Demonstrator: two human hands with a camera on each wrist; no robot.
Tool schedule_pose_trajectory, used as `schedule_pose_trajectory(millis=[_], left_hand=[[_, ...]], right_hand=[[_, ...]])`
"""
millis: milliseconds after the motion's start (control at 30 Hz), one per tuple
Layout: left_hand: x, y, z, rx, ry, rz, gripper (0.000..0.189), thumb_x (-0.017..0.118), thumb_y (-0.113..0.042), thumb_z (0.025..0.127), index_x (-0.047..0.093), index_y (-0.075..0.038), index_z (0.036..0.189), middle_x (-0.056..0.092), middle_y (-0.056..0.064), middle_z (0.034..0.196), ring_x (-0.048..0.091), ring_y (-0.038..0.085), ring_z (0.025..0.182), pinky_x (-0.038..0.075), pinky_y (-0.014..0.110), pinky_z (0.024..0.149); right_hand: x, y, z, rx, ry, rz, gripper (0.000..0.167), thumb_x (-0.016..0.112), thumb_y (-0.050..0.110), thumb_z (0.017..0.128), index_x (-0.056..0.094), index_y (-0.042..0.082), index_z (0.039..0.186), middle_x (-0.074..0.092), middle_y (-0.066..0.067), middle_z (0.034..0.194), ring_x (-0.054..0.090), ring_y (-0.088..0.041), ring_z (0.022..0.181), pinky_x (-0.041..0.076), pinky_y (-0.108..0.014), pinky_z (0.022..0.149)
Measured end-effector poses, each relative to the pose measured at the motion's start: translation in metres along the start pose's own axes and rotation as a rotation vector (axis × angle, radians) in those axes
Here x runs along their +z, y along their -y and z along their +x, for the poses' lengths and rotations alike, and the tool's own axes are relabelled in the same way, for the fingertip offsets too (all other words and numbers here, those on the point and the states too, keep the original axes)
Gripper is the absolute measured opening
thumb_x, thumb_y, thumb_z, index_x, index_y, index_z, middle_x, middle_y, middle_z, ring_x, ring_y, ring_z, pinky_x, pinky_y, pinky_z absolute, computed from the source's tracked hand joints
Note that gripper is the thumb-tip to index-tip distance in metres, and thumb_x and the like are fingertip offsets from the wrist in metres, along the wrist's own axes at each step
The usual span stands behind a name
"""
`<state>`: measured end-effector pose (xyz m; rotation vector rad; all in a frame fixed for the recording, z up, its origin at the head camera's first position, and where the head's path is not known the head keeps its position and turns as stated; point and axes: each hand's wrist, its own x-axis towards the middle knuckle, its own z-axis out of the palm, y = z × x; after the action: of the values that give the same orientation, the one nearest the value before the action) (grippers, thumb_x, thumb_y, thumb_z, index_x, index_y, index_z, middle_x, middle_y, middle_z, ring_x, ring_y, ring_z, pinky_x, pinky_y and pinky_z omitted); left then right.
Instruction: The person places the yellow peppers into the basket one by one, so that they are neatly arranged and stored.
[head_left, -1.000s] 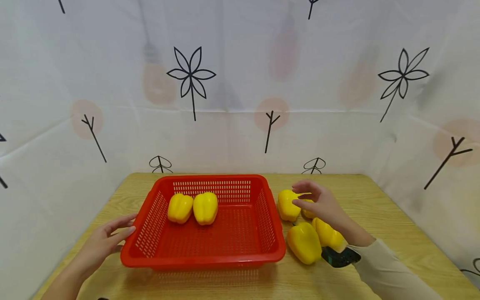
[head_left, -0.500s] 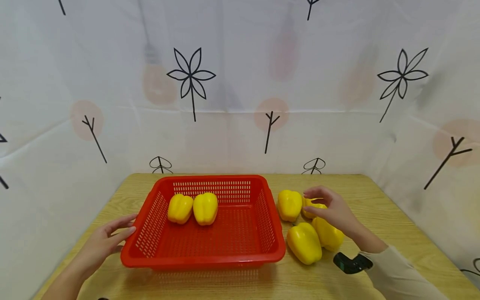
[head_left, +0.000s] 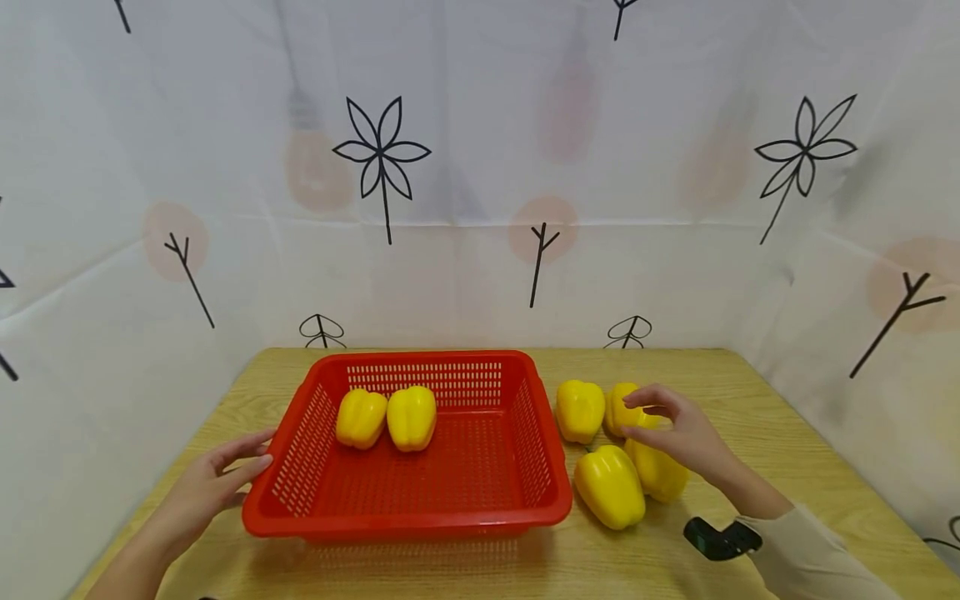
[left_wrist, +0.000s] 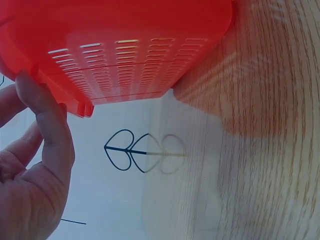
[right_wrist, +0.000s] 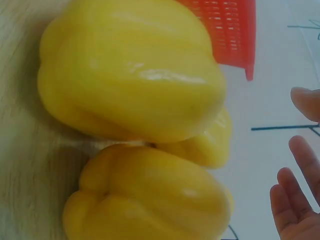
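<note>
Hands (head_left: 202,492) apart, red basket (head_left: 412,525) between.

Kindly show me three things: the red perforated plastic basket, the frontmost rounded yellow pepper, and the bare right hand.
Red perforated plastic basket (head_left: 408,525): head view, middle of the front rim.
Frontmost rounded yellow pepper (head_left: 611,488): head view, middle of its visible side.
Bare right hand (head_left: 681,427): head view, between knuckles and wrist.

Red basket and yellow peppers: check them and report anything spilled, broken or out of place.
Nothing stands out. The red basket sits upright with no visible break, two yellow peppers side by side inside. The four loose peppers lie grouped on the table to its right; what shows of them looks undamaged.
</note>
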<state>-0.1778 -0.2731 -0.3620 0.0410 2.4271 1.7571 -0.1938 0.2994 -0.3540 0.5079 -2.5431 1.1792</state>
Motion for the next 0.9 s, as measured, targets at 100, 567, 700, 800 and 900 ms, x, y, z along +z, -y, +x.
schedule_pose_trajectory(millis=[100,567,700,800,900], left_hand=[[0.0,0.0,0.0,-0.003,-0.002,0.001,0.06,0.059,-0.03,0.092,0.037,-0.002,0.141,0.042,0.02,0.128,0.062,0.019,0.092,0.054,0.038,0.075],[0.001,-0.002,-0.002,0.005,0.002,-0.006,0.06,0.058,-0.029,0.093,0.037,-0.001,0.141,0.042,0.02,0.127,0.062,0.019,0.092,0.054,0.039,0.075],[0.001,-0.002,-0.003,0.008,-0.001,-0.006,0.06,0.059,-0.029,0.093,0.036,-0.001,0.141,0.042,0.02,0.127,0.062,0.019,0.092,0.054,0.038,0.075],[0.001,-0.002,-0.003,0.007,0.0,-0.005,0.06,0.059,-0.029,0.093,0.036,-0.001,0.141,0.042,0.02,0.128,0.062,0.019,0.093,0.054,0.038,0.075],[0.001,-0.002,-0.003,0.006,0.0,-0.002,0.06,0.058,-0.029,0.093,0.036,-0.001,0.141,0.041,0.02,0.128,0.062,0.019,0.093,0.054,0.038,0.075]], right_hand=[[0.0,-0.004,-0.003,-0.003,0.001,-0.026,0.029,0.073,0.006,0.08,0.06,-0.001,0.105,0.061,-0.013,0.104,0.052,-0.008,0.097,0.042,-0.019,0.086],[-0.003,-0.019,-0.01,0.076,0.102,-0.068,0.039,0.076,0.011,0.077,0.059,-0.002,0.11,0.058,-0.017,0.111,0.044,-0.041,0.111,0.034,-0.06,0.09],[-0.003,-0.022,-0.012,0.086,0.111,-0.069,0.04,0.077,0.012,0.077,0.059,-0.002,0.11,0.058,-0.017,0.112,0.044,-0.041,0.111,0.032,-0.06,0.091],[-0.004,-0.025,-0.013,0.085,0.114,-0.072,0.041,0.078,0.014,0.076,0.06,-0.001,0.11,0.058,-0.017,0.112,0.045,-0.041,0.11,0.032,-0.061,0.091],[-0.004,-0.03,-0.015,0.081,0.125,-0.076,0.042,0.078,0.015,0.075,0.06,0.0,0.11,0.058,-0.016,0.112,0.045,-0.041,0.109,0.032,-0.062,0.09]])
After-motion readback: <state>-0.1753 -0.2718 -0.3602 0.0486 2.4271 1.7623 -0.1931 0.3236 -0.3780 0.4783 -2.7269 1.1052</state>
